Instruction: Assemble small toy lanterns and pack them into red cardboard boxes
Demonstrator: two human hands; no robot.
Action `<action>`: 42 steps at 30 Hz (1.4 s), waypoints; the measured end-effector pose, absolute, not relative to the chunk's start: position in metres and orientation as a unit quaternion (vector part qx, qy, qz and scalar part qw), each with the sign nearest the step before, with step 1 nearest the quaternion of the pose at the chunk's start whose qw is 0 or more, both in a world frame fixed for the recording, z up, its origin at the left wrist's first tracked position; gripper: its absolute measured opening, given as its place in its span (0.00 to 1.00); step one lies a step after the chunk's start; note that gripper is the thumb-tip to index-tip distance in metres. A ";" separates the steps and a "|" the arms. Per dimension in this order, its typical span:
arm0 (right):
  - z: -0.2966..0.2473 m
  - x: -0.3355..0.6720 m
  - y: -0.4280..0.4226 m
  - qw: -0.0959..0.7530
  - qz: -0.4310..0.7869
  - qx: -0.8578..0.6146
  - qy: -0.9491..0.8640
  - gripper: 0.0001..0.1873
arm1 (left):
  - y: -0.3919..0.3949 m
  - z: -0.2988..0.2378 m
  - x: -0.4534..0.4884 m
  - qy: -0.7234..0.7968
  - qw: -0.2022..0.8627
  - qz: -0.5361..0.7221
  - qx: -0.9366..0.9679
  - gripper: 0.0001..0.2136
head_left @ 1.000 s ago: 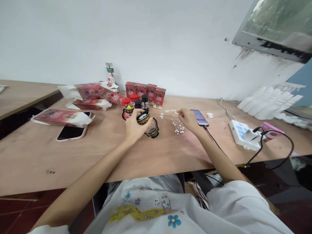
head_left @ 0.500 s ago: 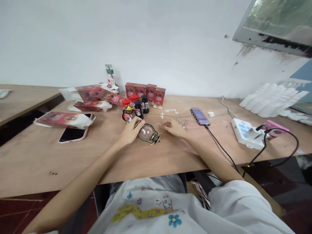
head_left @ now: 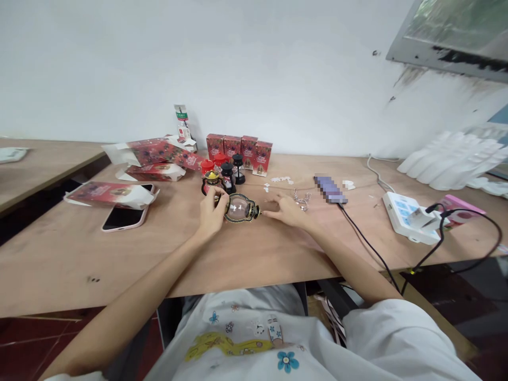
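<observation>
My left hand point(head_left: 213, 214) is closed round the base end of a small lantern point(head_left: 238, 208) with a clear globe and a black-and-gold frame. The lantern is tipped on its side, its top pointing right. My right hand point(head_left: 289, 210) has its thumb and fingers apart, with the tips close to the lantern's top; whether they touch it I cannot tell. Just behind my left hand stand a gold-topped lantern point(head_left: 212, 180), a red lantern point(head_left: 207, 167) and a black lantern point(head_left: 227, 176). A tangle of thin wire point(head_left: 304, 199) lies beyond my right hand.
Small red boxes point(head_left: 262, 157) line the wall side. Opened red packaging point(head_left: 111, 194) lies at left, partly over a phone point(head_left: 124, 218). Small white pieces point(head_left: 280, 180) are scattered mid-table. At right are a cabled phone point(head_left: 330, 189), a power strip point(head_left: 408, 218) and white bundles point(head_left: 436, 160).
The lantern has turned so its top points right rather than toward me. My left hand has turned with it, and my right fingers are now nearer its top. The view has shifted slightly.
</observation>
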State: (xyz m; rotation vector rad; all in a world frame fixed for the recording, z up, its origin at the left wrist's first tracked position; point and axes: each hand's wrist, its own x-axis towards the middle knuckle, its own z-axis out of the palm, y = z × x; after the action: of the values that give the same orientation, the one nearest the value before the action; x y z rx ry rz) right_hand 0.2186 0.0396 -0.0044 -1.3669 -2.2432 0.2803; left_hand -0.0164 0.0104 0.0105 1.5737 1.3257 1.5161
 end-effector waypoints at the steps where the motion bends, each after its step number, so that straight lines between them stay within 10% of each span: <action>1: -0.005 0.219 0.039 0.286 0.124 -0.507 -0.804 0.24 | 0.010 0.010 -0.016 0.495 0.279 0.579 0.584 0.06; 5: -0.010 0.214 0.035 0.369 0.133 -0.487 -0.781 0.25 | 0.012 0.010 -0.018 0.491 0.266 0.619 0.552 0.06; 10: -0.015 0.204 0.025 0.229 -0.043 -0.421 -0.877 0.10 | 0.017 0.010 -0.021 0.485 0.254 0.654 0.522 0.06; 19: -0.016 0.201 0.018 0.163 -0.112 -0.386 -0.901 0.17 | 0.021 0.005 -0.022 0.489 0.304 0.665 0.475 0.08; 35: -0.012 0.211 0.013 0.113 0.135 -0.287 -0.942 0.24 | 0.026 0.006 -0.025 0.481 0.322 0.692 0.431 0.05; 42: -0.005 0.227 0.026 0.136 0.217 -0.284 -0.924 0.47 | 0.023 0.013 -0.023 0.496 0.349 0.679 0.414 0.05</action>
State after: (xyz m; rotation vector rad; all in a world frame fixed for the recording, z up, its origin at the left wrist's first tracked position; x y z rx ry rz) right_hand 0.2269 0.0256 -0.0049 -0.8225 -2.6743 0.6292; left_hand -0.0230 0.0231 0.0130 1.0725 1.2857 1.7601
